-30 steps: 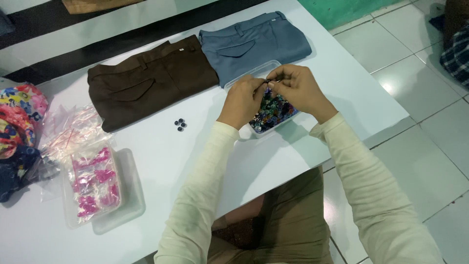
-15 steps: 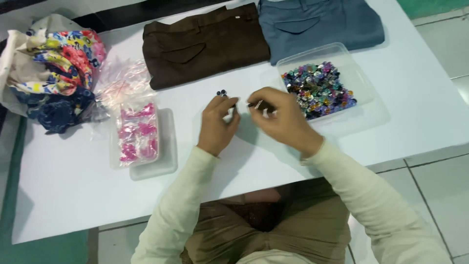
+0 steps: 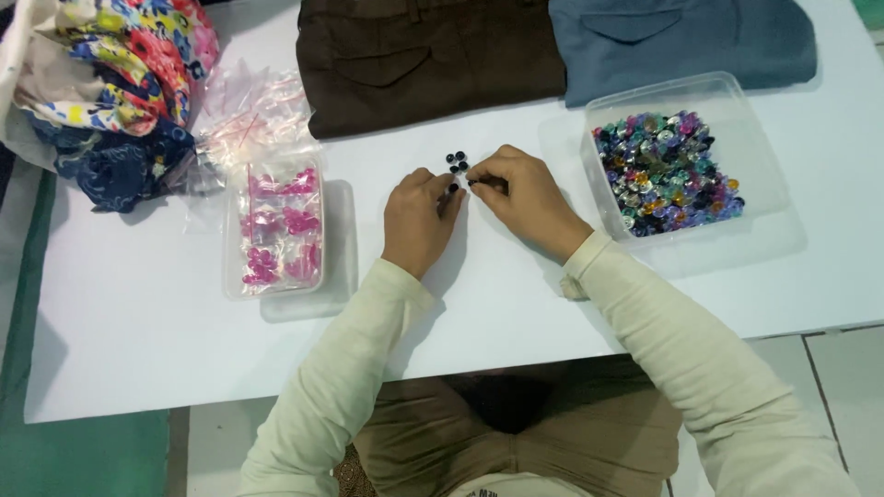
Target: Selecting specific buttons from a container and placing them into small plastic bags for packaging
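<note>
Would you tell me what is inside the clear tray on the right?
The clear tray holds a heap of mixed-colour beads. Whatever lies beneath the heap is hidden.

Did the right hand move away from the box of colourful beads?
Yes. The right hand left the bead box and now rests leftward on the white table, by the small dark beads.

A white desk (image 3: 516,304) carries everything. Along its far edge lie folded brown trousers (image 3: 424,60) and folded blue trousers (image 3: 677,37) side by side, with a heap of flowered cloth (image 3: 110,83) at the far left and clear bags (image 3: 249,115) just beside it. Nearer lie a clear tub of pink pieces (image 3: 273,230) on the left, a clear tub of mixed beads (image 3: 668,170) on the right, and a few dark beads (image 3: 457,163) between them.
</note>
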